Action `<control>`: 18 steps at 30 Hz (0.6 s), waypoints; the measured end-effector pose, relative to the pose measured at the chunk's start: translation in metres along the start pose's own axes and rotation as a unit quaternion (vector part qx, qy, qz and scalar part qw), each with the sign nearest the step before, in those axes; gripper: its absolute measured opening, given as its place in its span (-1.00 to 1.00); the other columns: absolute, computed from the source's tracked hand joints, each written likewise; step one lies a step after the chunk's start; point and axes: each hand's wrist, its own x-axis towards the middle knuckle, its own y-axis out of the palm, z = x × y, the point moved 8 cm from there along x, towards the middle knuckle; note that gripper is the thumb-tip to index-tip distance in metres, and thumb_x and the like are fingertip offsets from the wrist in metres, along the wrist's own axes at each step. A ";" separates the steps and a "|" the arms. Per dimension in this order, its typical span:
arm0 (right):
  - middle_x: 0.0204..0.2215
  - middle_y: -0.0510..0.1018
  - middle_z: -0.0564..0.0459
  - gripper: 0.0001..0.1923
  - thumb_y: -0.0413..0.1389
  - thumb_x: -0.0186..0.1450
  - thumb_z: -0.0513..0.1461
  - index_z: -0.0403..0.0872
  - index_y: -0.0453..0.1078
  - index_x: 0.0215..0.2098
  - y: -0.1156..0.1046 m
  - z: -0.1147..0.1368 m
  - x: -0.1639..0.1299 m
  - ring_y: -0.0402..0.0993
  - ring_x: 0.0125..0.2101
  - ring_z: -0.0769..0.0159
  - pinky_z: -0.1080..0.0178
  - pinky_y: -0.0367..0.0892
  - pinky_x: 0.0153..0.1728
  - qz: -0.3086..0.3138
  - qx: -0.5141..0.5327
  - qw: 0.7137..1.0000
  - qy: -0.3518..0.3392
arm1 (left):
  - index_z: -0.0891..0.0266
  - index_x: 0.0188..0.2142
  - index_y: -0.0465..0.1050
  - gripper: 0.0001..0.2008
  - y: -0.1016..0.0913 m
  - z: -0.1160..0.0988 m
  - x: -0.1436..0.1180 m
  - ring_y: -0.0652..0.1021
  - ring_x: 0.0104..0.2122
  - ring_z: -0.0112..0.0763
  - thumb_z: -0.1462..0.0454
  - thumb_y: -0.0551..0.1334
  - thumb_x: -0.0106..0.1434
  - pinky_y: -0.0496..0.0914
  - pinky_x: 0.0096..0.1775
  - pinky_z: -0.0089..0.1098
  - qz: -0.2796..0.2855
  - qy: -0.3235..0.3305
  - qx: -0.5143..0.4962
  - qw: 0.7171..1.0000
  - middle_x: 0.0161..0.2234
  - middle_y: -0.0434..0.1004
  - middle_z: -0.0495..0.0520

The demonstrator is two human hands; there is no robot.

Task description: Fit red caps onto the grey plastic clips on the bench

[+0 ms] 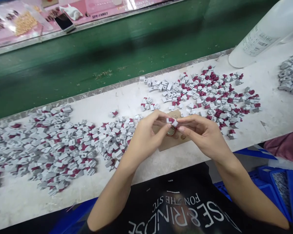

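A small grey-and-maroon plastic piece (172,121) is held up between both hands over the table. My left hand (152,135) pinches its left side with thumb and forefinger. From the right, the thumb and fingertips of my right hand (203,133) close on its other side. Beneath the hands lies a brown cardboard sheet (164,144) with a round metallic item (171,131) on it, partly hidden by the fingers. Grey and maroon pieces form a large pile (61,146) to the left and another spread (210,94) beyond my right hand.
A white bottle (256,39) stands at the back right, near a heap of grey parts (291,76). Behind the table (127,97) runs a green panel (112,55), topped by a pink shelf with a phone (64,22). Blue crates (275,185) sit below, right.
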 end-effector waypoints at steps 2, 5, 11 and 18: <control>-0.06 0.84 -0.01 -0.83 0.44 0.49 -0.06 0.11 0.76 0.01 -0.007 0.005 0.003 0.83 0.00 0.06 0.04 0.78 0.05 -0.028 -0.034 0.999 -0.015 | 0.14 -0.01 0.53 -0.90 -0.020 0.006 0.015 0.68 0.02 -0.15 0.30 0.27 0.53 0.59 0.09 -0.11 -0.042 0.009 0.109 0.993 0.01 0.71 0.15; -0.15 0.83 -0.04 -0.80 0.43 0.49 0.00 0.08 0.75 -0.11 -0.018 0.007 0.004 0.83 -0.07 0.03 0.02 0.79 0.00 -0.064 -0.040 0.997 -0.018 | 0.15 -0.01 0.36 -0.87 -0.041 0.022 0.040 0.54 0.17 0.04 0.34 0.16 0.48 0.46 0.24 0.08 -0.097 0.013 0.261 0.960 0.11 0.58 0.30; -0.19 0.83 -0.08 -0.71 0.42 0.46 0.07 0.05 0.75 -0.14 -0.021 -0.009 0.001 0.82 -0.15 0.03 0.03 0.76 -0.08 -0.037 -0.042 0.998 0.024 | 0.18 0.20 0.26 -0.64 -0.024 0.054 0.070 0.43 0.26 0.23 0.26 0.12 0.43 0.35 0.34 0.25 -0.030 -0.040 0.388 0.920 0.27 0.39 0.40; -0.28 0.79 -0.05 -0.72 0.42 0.44 0.06 0.04 0.75 -0.17 -0.043 -0.017 -0.004 0.78 -0.20 0.06 0.03 0.73 -0.08 -0.074 -0.047 0.996 0.034 | 0.22 0.39 0.23 -0.45 -0.011 0.046 0.072 0.39 0.36 0.30 0.13 0.14 0.48 0.30 0.40 0.27 -0.039 -0.025 0.423 0.905 0.38 0.37 0.45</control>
